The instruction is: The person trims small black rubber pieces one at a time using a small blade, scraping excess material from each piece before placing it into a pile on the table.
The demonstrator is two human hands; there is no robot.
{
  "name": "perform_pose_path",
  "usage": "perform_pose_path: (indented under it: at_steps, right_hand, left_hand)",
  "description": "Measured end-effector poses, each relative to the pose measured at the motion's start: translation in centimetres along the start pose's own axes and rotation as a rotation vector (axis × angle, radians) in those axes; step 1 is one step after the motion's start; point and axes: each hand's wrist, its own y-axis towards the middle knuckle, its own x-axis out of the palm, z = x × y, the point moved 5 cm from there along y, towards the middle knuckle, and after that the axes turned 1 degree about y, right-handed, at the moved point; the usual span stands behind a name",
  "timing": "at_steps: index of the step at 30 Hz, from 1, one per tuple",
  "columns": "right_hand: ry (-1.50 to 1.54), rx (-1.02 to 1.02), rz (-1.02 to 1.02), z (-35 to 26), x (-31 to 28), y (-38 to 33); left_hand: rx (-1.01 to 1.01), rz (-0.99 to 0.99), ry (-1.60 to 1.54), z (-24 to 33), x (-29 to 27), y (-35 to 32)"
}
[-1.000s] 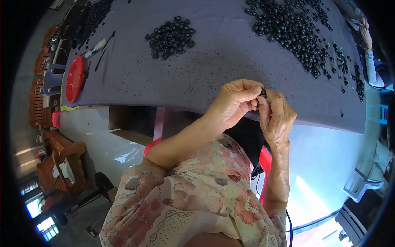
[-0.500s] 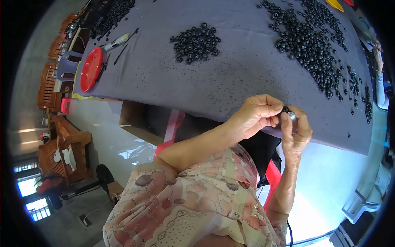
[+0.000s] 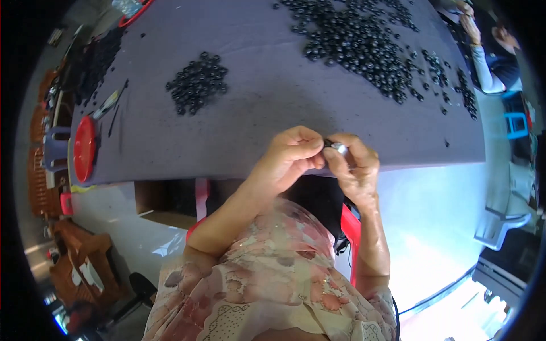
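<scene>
Above the near edge of the table, my two hands meet over a small round black piece point(image 3: 326, 144). My left hand point(image 3: 290, 159) pinches it between thumb and fingertips, coming from its left side. From the other side, my right hand point(image 3: 358, 167) is closed around a small shiny silver metal thing point(image 3: 340, 148), which touches or nearly touches the black piece. Fingers cover much of both, so the exact kind of the metal thing cannot be made out. Beyond my left hand lies a small heap of similar black ring-shaped pieces point(image 3: 199, 82).
A large spread of black pieces point(image 3: 352, 42) covers the far right of the grey tablecloth point(image 3: 250, 68). At the left are a red tray point(image 3: 85, 149), a brush point(image 3: 108, 104) and thin dark sticks. Another person's forearm point(image 3: 485, 71) shows at the far right.
The whole view has swung, so the table and my hands sit further left in the picture. My hands keep the same grip on the black piece and the metal thing.
</scene>
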Motion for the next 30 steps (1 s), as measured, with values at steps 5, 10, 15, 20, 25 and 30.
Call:
perform_pose_path:
  at_steps: [5, 10, 15, 20, 25, 30]
  right_hand:
    - [0.067, -0.029, -0.048, 0.8, 0.2, 0.0]
    - [-0.136, -0.128, -0.014, 0.7, 0.0, 0.3]
    - [-0.323, -0.277, 0.026, -0.4, -0.3, 0.2]
    - [-0.252, -0.226, 0.042, -1.2, -0.9, 0.0]
    - [-0.206, -0.195, 0.051, -0.1, -0.6, -0.3]
    - [-0.229, -0.252, 0.063, -0.1, -0.6, 0.4]
  left_hand:
    - [0.053, -0.004, 0.103, 0.7, 0.1, 0.0]
    - [0.056, 0.051, 0.044, 0.1, -0.7, 0.3]
    - [0.049, 0.031, 0.038, -0.2, -0.8, 0.4]
    - [0.045, 0.048, 0.063, -0.3, 0.1, 0.1]
    - [0.042, 0.063, 0.023, -0.7, -1.1, 0.1]
    - [0.032, 0.144, 0.017, 0.1, 0.2, 0.3]
